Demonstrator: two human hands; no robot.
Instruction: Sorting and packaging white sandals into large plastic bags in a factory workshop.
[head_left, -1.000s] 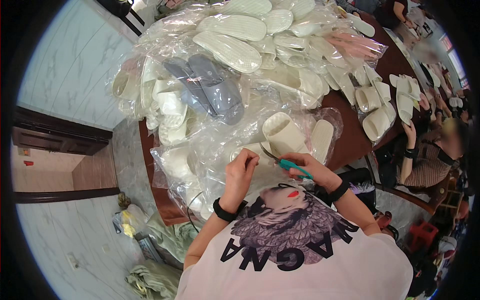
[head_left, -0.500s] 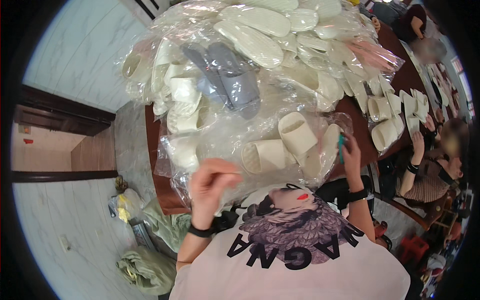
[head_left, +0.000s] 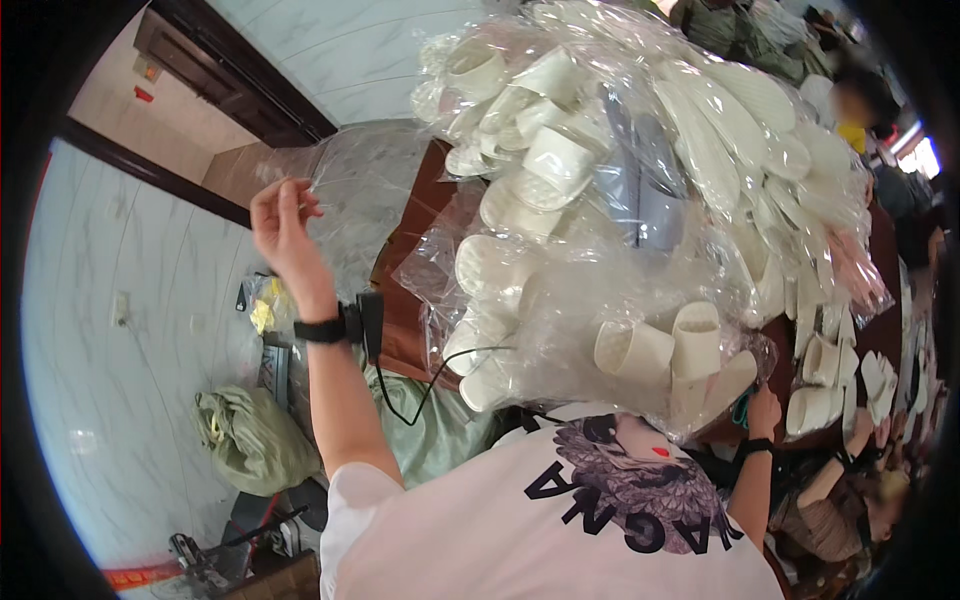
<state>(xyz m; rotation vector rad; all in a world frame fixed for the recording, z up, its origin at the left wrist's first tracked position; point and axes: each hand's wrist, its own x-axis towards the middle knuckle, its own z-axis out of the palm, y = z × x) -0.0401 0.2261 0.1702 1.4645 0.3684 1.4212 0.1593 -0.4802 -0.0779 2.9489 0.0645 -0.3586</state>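
My left hand (head_left: 287, 225) is stretched out to the far left, past the table's edge and above the floor. Its fingers are curled in with the tips together; whatever they pinch, if anything, is too small to make out. At the table's near right, my right hand (head_left: 764, 410) is closed round teal-handled scissors (head_left: 742, 408), their blades hidden. Beside it, a cream slide slipper (head_left: 697, 343) and another cream slipper (head_left: 636, 350) lie among clear plastic bags. Behind them is a heap of bagged cream slippers (head_left: 715, 120), with a grey-blue pair (head_left: 640, 185) on it.
The brown table (head_left: 410, 255) shows its left edge. A green sack (head_left: 250, 440) and a yellow-and-white bag (head_left: 266, 302) lie on the floor at left, near the marbled wall (head_left: 120, 400). A co-worker (head_left: 835, 500) sits at right, by more slippers (head_left: 815, 405).
My left hand has swung from over the near slippers far out to the left. The view has turned left, so the table sits further right. My right hand keeps the scissors.
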